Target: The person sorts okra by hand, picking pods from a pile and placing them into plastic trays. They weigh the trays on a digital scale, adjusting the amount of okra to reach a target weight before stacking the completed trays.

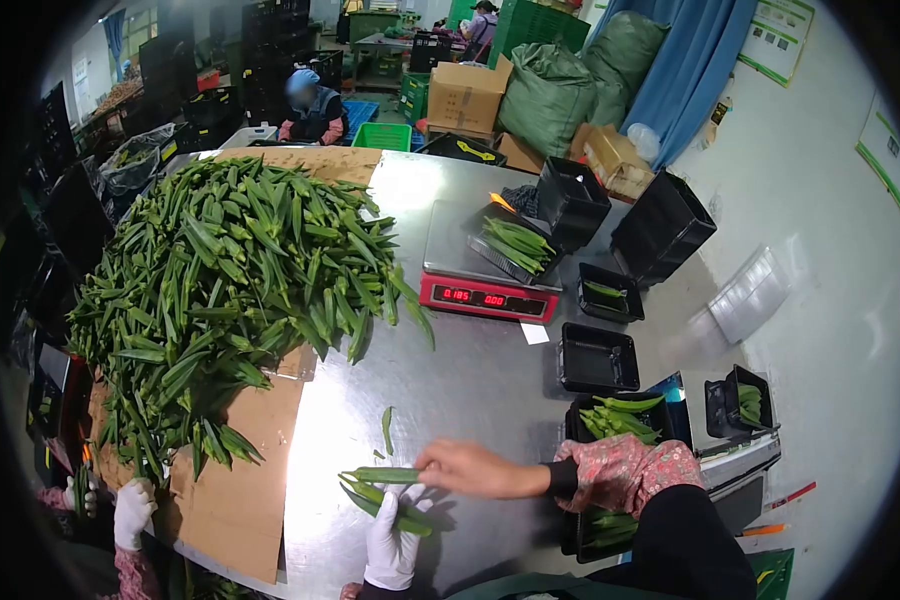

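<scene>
My left hand, in a white glove, sits at the near edge of the steel table, cupped under a bunch of okra pods with its fingers loosely closed around them. My right hand, bare below a flowered sleeve, reaches in from the right and pinches the top pod by 1 end between thumb and fingertips, holding it flat along the bunch. 1 loose pod lies just beyond, apart from both hands. I judge these pods light and stiff, quick to snap or bruise, with ridged skin that should not slip. I'd take each near the thick stem end, never the thin tip. To my left a big okra pile spreads over cardboard. Ahead, a red-fronted scale carries a tray of okra, and a black tray sits nearer, to its right. Another person's gloved hand shows at the lower left.
</scene>
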{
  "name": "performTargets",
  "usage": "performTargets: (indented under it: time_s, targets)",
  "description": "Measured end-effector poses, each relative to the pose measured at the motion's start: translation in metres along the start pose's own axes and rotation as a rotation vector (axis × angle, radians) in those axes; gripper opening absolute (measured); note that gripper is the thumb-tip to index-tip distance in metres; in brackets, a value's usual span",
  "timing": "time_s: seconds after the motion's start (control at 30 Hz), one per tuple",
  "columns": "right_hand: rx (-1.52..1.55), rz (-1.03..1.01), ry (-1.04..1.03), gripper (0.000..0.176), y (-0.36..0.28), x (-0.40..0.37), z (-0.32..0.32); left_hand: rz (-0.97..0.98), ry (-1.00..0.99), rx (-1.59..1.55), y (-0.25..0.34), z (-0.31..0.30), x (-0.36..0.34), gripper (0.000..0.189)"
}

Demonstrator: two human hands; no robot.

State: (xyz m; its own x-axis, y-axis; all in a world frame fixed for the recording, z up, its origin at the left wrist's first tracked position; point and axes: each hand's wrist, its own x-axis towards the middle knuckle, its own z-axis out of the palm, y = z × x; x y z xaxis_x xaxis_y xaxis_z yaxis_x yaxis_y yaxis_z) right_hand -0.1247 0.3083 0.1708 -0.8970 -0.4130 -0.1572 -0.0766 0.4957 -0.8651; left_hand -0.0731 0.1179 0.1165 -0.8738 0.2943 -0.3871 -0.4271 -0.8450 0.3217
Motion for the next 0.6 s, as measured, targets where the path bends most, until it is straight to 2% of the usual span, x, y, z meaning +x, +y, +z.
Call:
performTargets:
  time_s: [0.07,0.17,0.27,0.37,0.47,0.5,0.6]
  targets:
    - [-0.147,-0.156,0.002,0.028,0.003,-0.004,0.009,-0.028,-0.058,-0.12,-0.004,-0.013,0.006,0.033]
    - [-0.245,-0.269,-0.055,0.029,0.007,-0.008,0.008,-0.024,0.079,-0.135,-0.01,-0.02,0.01,0.033]
    - [-0.37,-0.384,-0.109,0.03,0.016,-0.011,0.001,-0.029,0.092,-0.095,-0.012,-0.015,0.011,0.033]
    - [-0.436,-0.413,-0.039,0.028,0.02,-0.008,-0.024,-0.009,0.025,-0.05,-0.012,-0.007,0.01,0.035]
    - [-0.451,-0.305,0.101,0.029,0.011,0.0,-0.048,-0.022,0.068,-0.009,-0.01,0.01,0.007,0.039]
    - [-0.456,-0.354,0.116,0.031,0.012,0.001,-0.047,-0.038,0.055,-0.007,-0.012,0.011,0.009,0.041]
    - [-0.32,-0.322,-0.116,0.034,0.0,-0.005,-0.033,-0.085,0.016,0.016,-0.017,0.015,0.017,0.045]
